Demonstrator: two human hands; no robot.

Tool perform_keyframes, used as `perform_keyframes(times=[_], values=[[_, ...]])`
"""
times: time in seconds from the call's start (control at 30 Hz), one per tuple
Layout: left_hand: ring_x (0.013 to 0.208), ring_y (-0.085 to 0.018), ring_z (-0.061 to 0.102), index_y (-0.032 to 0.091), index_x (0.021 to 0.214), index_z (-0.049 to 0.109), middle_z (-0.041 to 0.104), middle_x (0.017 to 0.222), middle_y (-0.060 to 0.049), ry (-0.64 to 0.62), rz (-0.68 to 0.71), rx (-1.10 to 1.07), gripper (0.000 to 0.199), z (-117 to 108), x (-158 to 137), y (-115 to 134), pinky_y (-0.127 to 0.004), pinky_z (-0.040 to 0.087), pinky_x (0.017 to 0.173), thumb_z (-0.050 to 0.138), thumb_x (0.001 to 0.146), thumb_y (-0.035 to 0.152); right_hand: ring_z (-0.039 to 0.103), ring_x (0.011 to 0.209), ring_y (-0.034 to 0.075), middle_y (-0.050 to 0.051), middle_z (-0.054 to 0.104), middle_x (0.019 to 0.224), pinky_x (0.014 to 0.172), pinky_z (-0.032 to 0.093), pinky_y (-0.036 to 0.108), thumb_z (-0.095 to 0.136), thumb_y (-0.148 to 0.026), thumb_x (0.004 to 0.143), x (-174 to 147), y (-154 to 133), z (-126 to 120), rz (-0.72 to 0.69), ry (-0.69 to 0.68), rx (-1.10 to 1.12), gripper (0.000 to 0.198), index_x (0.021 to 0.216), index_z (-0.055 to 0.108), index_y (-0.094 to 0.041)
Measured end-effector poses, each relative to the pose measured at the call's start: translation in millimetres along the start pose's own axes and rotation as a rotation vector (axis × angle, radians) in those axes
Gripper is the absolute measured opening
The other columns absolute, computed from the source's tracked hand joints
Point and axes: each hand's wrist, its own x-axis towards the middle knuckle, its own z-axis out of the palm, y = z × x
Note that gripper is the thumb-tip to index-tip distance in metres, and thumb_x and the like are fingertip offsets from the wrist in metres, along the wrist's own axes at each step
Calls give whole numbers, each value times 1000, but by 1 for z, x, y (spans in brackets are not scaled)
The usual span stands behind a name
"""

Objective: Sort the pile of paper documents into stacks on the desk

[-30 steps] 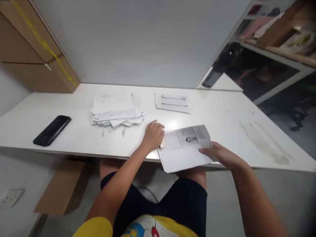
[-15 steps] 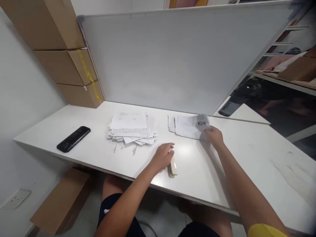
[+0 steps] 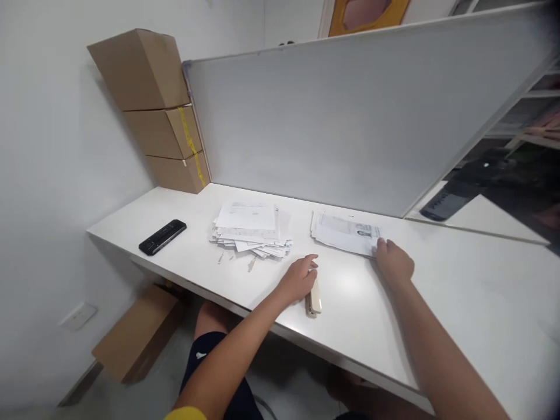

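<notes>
A cream stapler (image 3: 315, 298) lies on the white table, its far end covered by my left hand (image 3: 300, 279). The fingers and thumb are curled around that end. With my right hand (image 3: 395, 263) I pinch the right edge of a printed paper sheet (image 3: 345, 233) that bears a small dark portrait. The sheet lies over a thin pile of papers, whose left edges stick out from under it. Left of my hands stands a taller, uneven stack of papers (image 3: 249, 219), with small torn paper scraps (image 3: 252, 264) in front of it.
A black phone-like device (image 3: 163, 237) lies on the table's left part. Stacked cardboard boxes (image 3: 175, 131) stand in the back left corner, beside a whiteboard panel (image 3: 301, 128) along the back. Below the table is another cardboard box (image 3: 135, 332). A dark bottle (image 3: 446, 201) is behind the panel's right end.
The view has swung left, so things sit further right. My right hand has lowered the sheet's right edge, and the sheet lies flatter on the pile. My left hand stays at the stapler.
</notes>
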Motion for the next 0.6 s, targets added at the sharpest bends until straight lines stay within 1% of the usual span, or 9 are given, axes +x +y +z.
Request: perform_keyframes(times=[0.1,0.17,0.23,0.3,0.33,0.4,0.47,0.53,0.6], values=[[124,-22,56,23,136,51,63,127,-8,38,38,5,46,5,-4,-1,-39,42,110,40,91,21,61,113,40,28,68,111,88,45,47,30,-43,97,-15,-3,-7,63,15,-28,57,126,64,-6],[129,-21,52,23,133,54,64,126,-8,117,148,56,46,6,-2,-4,-40,39,113,39,90,18,63,107,40,29,68,108,83,45,47,26,-40,97,-21,0,-13,69,35,-36,58,122,65,-5],[138,-23,45,24,131,57,64,128,-8,186,278,165,46,-4,5,-6,-42,33,118,43,88,16,64,104,39,28,70,107,80,46,45,26,-38,96,-24,5,-17,66,44,-26,57,120,67,-8],[144,-26,38,26,131,59,63,132,-8,237,324,304,48,-29,14,-9,-45,27,121,51,84,18,64,102,37,25,71,107,78,46,42,29,-39,95,-24,9,-19,70,45,-5,53,120,68,-13],[145,-27,35,27,131,59,62,134,-8,270,301,368,49,-45,20,-11,-46,25,121,56,83,19,64,102,35,23,71,108,78,46,41,32,-40,94,-23,10,-20,76,45,8,52,120,68,-14],[147,-31,32,24,134,57,59,139,-10,360,183,482,52,-78,30,-18,-48,23,121,61,81,25,64,102,33,21,71,110,80,46,39,34,-39,93,-19,12,-19,96,49,31,50,122,68,-16],[148,-35,30,21,136,55,56,143,-12,430,59,577,57,-103,38,-30,-51,22,120,65,81,34,64,103,33,21,71,113,83,45,39,34,-37,93,-14,13,-17,123,60,50,50,124,67,-14],[146,-34,34,19,136,55,52,147,-13,508,-6,637,56,-114,42,-44,-50,24,119,62,85,40,63,104,33,21,71,112,86,43,40,35,-34,92,-8,14,-16,152,73,66,49,124,67,-12],[141,-32,42,20,132,59,55,145,-12,565,-16,657,47,-115,44,-56,-48,28,118,56,89,39,63,104,33,21,71,109,88,42,41,37,-32,90,-3,13,-15,172,83,85,47,121,68,-12]])
